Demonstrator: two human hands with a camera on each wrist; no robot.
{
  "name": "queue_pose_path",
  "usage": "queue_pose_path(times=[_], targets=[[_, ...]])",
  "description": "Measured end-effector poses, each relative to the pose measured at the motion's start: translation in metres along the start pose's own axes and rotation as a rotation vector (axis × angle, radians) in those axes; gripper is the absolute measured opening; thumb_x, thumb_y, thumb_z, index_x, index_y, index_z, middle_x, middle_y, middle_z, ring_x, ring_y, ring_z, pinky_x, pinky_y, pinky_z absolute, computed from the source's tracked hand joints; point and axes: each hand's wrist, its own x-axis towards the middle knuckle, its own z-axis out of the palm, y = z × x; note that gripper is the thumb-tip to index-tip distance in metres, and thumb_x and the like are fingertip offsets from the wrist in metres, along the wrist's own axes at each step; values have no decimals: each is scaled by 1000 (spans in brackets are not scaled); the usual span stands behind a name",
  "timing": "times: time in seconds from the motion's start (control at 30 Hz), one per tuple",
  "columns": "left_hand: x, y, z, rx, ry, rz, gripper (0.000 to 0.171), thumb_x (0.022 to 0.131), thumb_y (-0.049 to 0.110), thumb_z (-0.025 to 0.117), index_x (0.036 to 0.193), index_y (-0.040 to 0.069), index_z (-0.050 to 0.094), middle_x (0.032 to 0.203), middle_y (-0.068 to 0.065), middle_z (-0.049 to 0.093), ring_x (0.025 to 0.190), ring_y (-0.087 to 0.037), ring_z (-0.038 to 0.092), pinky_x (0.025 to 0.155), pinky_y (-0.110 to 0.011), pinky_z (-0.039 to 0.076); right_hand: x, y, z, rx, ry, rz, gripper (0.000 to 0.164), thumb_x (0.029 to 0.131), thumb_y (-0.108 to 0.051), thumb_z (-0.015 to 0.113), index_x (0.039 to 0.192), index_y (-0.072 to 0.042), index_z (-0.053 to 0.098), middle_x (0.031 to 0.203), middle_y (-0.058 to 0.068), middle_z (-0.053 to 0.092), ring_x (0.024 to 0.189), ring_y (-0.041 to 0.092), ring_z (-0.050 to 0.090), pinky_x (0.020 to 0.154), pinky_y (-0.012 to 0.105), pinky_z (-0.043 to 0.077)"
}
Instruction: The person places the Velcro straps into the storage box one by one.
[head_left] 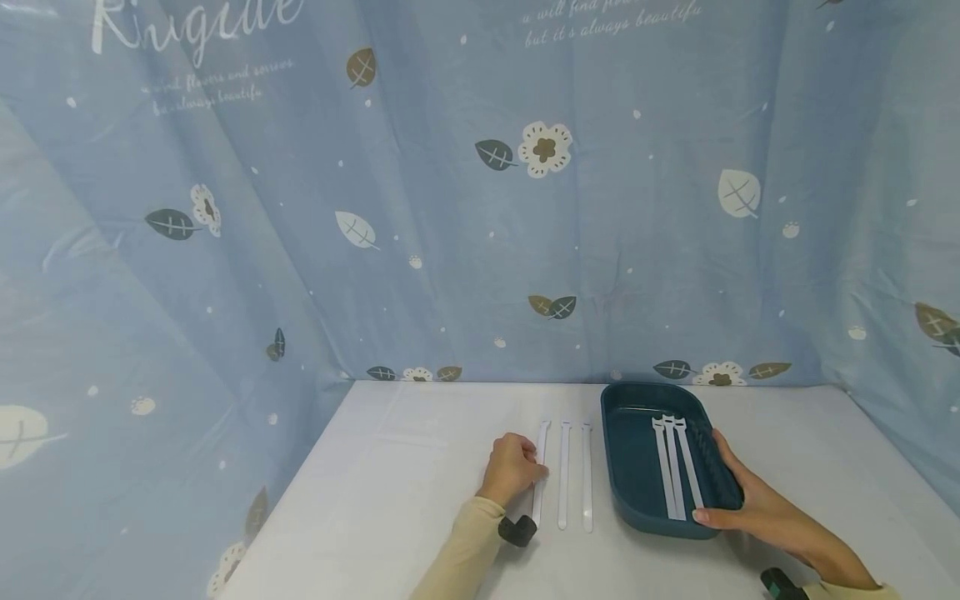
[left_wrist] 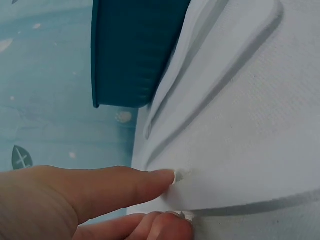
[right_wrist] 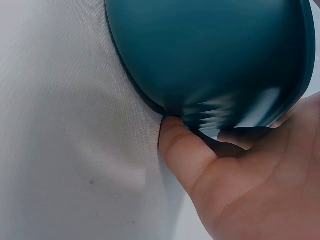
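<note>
Three white cable straps lie side by side on the table. My left hand (head_left: 512, 468) is at the leftmost strap (head_left: 537, 507); in the left wrist view its thumb (left_wrist: 150, 183) and curled fingers close on the strap's two edges. The middle strap (head_left: 564, 483) and the right strap (head_left: 587, 483) lie to the right, apart from the hand. My right hand (head_left: 757, 504) grips the dark teal tray (head_left: 626, 467) by its right near corner, thumb at the near edge and fingers along the side. Inside the tray, three more white straps (head_left: 673, 471) lie together, heads toward the far end.
A white cloth (head_left: 360, 500) covers the table. Behind it and on the sides hangs a blue curtain (head_left: 450, 292) printed with leaves and flowers. Dark wrist cameras (head_left: 517, 531) sit on both wrists.
</note>
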Motion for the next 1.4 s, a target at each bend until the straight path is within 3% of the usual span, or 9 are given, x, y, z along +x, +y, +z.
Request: queue_pose_path(times=[0.4,0.87,1.03,1.27,1.4], targets=[[1,2,-2,34,4,-1,26,78,1,81,102,-7,75,70,1,64,57,-7,57,55,-18,48,0,0,0,-15,-3,9,126,90,-32,74,159,-18,-31,166,37,-18,147,70,0,106,89,20],[4,1,-5,83,3,-1,20,81,-1,78,100,-4,75,77,-2,68,69,-11,61,64,-26,56,0,1,0,-8,-1,-2,125,92,-30,74,159,-18,-31,166,36,-19,147,70,-1,105,90,19],[4,2,-8,64,-13,11,19,81,-1,77,100,-4,75,79,-3,69,71,-11,61,65,-25,56,0,1,0,-3,-2,-4,125,92,-29,74,159,-19,-31,166,36,-20,147,70,-2,105,90,18],[5,2,-10,-32,-53,2,22,84,-4,72,106,-6,74,79,-4,68,58,-8,63,56,-21,54,-1,1,0,2,-2,-19,125,92,-28,74,159,-18,-31,166,37,-19,146,71,-1,105,90,18],[6,1,-10,-88,-71,-10,23,86,-4,71,108,-6,74,81,-4,69,58,-8,66,54,-21,58,-1,1,-1,11,-10,-22,124,92,-27,73,159,-18,-31,166,36,-20,147,71,-2,105,90,18]])
